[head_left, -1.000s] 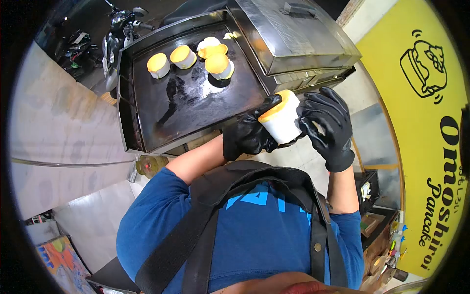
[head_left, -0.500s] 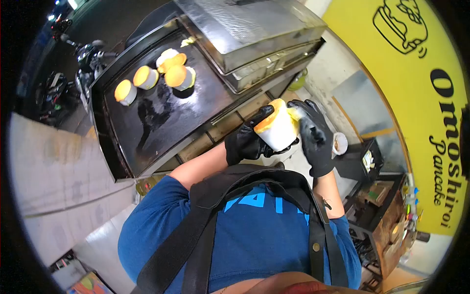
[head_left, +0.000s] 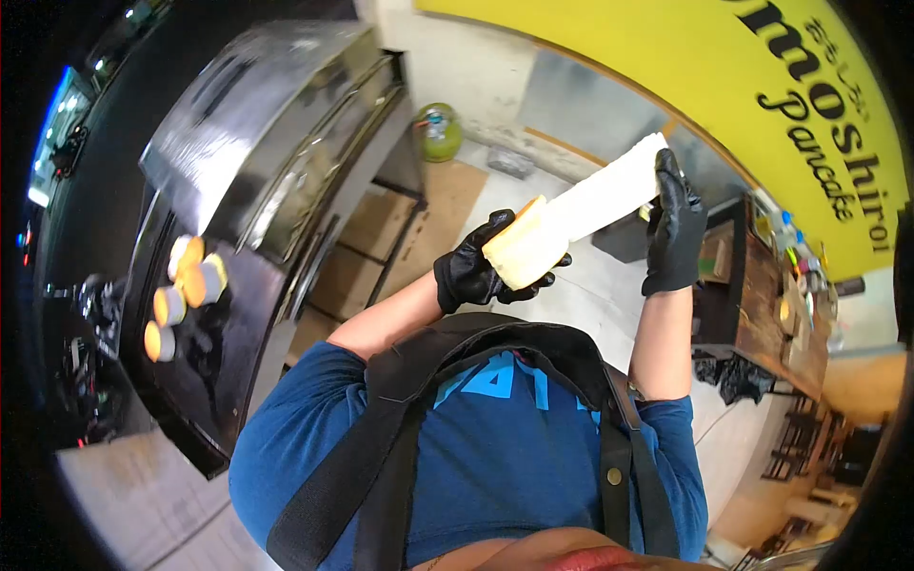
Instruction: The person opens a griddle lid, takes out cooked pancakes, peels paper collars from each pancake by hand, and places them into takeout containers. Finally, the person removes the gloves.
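Wrapped round a thick yellow pancake (head_left: 522, 255) with a browned top, my left hand (head_left: 476, 266) wears a black glove. A white paper strip (head_left: 609, 194) stretches from the pancake's side up to the right. Its far end is pinched by my gloved right hand (head_left: 678, 224). The strip looks straight and taut, and the pancake's pale side is bare near my left fingers. Other pancakes in white paper rings (head_left: 169, 306) stand on the dark griddle (head_left: 214, 381) to the left.
A metal covered box (head_left: 262, 105) adjoins the griddle at upper left. A green gas cylinder (head_left: 440, 133) stands by the wall. On the right is a wooden counter (head_left: 795, 333) with bottles and small items, near a yellow sign (head_left: 609, 24).
My right hand has moved away to the upper right, pulling the paper off the pancake's side into a long strip. The view has turned right, so the griddle sits farther left.
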The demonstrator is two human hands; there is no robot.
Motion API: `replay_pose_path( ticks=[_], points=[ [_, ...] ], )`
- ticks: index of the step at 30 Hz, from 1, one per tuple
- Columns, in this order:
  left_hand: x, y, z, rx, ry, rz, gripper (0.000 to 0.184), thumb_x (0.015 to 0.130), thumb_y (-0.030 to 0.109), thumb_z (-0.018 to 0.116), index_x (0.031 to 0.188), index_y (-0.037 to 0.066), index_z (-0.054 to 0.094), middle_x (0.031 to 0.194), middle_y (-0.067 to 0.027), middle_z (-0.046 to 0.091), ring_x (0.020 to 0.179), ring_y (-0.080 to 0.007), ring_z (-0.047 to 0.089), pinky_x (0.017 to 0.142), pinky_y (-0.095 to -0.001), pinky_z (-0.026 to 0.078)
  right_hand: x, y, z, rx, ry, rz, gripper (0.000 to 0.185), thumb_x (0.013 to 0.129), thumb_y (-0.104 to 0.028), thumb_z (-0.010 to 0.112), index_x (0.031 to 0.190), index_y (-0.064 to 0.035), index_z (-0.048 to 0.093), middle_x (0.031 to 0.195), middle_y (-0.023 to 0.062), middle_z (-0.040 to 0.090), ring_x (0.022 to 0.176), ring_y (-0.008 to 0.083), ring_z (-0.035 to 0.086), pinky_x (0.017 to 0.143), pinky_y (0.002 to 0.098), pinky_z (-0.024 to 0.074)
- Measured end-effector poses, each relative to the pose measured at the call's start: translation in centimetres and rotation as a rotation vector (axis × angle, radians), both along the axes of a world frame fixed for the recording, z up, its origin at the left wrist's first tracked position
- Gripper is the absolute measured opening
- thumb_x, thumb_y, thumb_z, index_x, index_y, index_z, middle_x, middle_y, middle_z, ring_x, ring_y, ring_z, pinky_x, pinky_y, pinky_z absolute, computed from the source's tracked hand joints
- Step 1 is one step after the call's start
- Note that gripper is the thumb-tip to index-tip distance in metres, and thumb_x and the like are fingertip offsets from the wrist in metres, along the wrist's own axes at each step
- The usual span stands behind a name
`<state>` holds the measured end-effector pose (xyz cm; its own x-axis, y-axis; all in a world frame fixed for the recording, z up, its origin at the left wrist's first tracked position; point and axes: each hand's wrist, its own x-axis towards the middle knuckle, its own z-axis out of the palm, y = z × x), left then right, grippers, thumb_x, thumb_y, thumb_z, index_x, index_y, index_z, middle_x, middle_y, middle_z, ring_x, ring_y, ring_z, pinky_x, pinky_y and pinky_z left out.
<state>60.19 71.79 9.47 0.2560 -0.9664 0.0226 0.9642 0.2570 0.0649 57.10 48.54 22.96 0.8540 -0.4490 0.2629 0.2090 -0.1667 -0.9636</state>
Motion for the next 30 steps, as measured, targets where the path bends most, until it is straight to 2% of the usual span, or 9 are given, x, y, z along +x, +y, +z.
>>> replay_pose_path(
  ticks=[10,12,14,18,19,23,27,28,30],
  points=[
    [5.4,-21.8,-1.1,-0.360,0.187,-0.363,0.085,0.083,0.055,0.061,0.147,0.010,0.027,0.144,-0.0264,0.033,0.115,-0.0462,0.052,0.090,-0.0587,0.048,-0.6,-23.7,6.9,-0.080,-0.260,-0.334,0.032,0.094,-0.009,0.052,0.122,0.0045,0.057,0.125,0.0126,0.060,0.119,0.0235,0.054,0.101,0.0337,0.0426],
    [6.7,-24.8,-1.3,-0.404,0.203,-0.469,0.087,0.082,0.056,0.061,0.147,0.010,0.026,0.146,-0.0273,0.030,0.115,-0.0475,0.052,0.090,-0.0603,0.047,-0.6,-27.4,7.1,-0.187,-0.214,-0.362,0.034,0.092,-0.013,0.055,0.122,0.0030,0.058,0.123,0.0116,0.060,0.114,0.0235,0.057,0.097,0.0343,0.0459],
    [8.2,-27.6,-2.8,-0.390,0.147,-0.499,0.089,0.081,0.059,0.061,0.147,0.010,0.026,0.145,-0.0286,0.029,0.111,-0.0476,0.054,0.084,-0.0577,0.050,1.0,-30.3,7.6,0.285,-0.144,-0.491,0.036,0.091,-0.017,0.058,0.123,0.0005,0.057,0.121,0.0109,0.061,0.109,0.0241,0.060,0.090,0.0341,0.0496],
    [10.9,-31.5,-3.8,-0.434,0.218,-0.447,0.087,0.080,0.059,0.060,0.145,0.009,0.030,0.134,-0.0312,0.042,0.097,-0.0449,0.060,0.067,-0.0505,0.055,2.6,-43.1,2.5,0.406,-0.103,-0.494,0.037,0.092,-0.033,0.060,0.117,-0.0058,0.062,0.111,0.0078,0.065,0.101,0.0197,0.062,0.081,0.0343,0.0501],
    [12.0,-32.0,-2.0,-0.235,0.590,-0.411,0.087,0.080,0.059,0.060,0.144,0.009,0.031,0.134,-0.0313,0.042,0.097,-0.0459,0.060,0.069,-0.0525,0.056,3.5,-44.3,1.4,0.279,-0.150,-0.550,0.037,0.092,-0.033,0.059,0.116,-0.0041,0.062,0.110,0.0094,0.065,0.096,0.0211,0.064,0.077,0.0348,0.0524],
    [18.2,-37.3,-3.7,-0.120,0.016,-0.204,0.069,0.088,0.049,0.056,0.140,0.006,0.039,0.136,-0.0262,0.046,0.114,-0.0442,0.055,0.091,-0.0544,0.050,9.9,-54.0,-8.2,0.289,-0.174,-0.698,0.050,0.092,-0.038,0.059,0.120,0.0028,0.056,0.110,0.0123,0.064,0.095,0.0239,0.064,0.082,0.0346,0.0532],
    [23.5,-45.0,-3.7,0.195,-0.368,0.064,0.051,0.092,0.019,0.060,0.138,0.007,0.041,0.129,-0.0112,0.055,0.116,-0.0245,0.056,0.101,-0.0398,0.046,15.1,-63.1,-22.6,0.095,0.503,-0.695,0.046,0.094,-0.044,0.052,0.116,-0.0047,0.059,0.105,0.0070,0.064,0.085,0.0210,0.063,0.074,0.0327,0.0509],
    [23.9,-47.8,-1.7,0.213,-0.496,0.103,0.052,0.091,0.017,0.061,0.138,0.008,0.041,0.129,-0.0096,0.054,0.116,-0.0225,0.056,0.100,-0.0380,0.047,15.3,-63.1,-26.9,-0.211,0.477,-0.455,0.047,0.093,-0.038,0.052,0.127,-0.0058,0.050,0.105,0.0149,0.063,0.090,0.0278,0.063,0.079,0.0386,0.0506],
    [24.9,-52.4,0.9,0.221,-0.732,0.130,0.075,0.087,0.021,0.067,0.148,0.011,0.024,0.133,-0.0085,0.047,0.121,-0.0198,0.050,0.103,-0.0355,0.042,16.5,-57.7,-26.6,0.778,0.388,-0.100,0.051,0.094,-0.035,0.050,0.136,-0.0068,0.042,0.106,0.0187,0.064,0.097,0.0309,0.064,0.082,0.0388,0.0528]
  ],
)
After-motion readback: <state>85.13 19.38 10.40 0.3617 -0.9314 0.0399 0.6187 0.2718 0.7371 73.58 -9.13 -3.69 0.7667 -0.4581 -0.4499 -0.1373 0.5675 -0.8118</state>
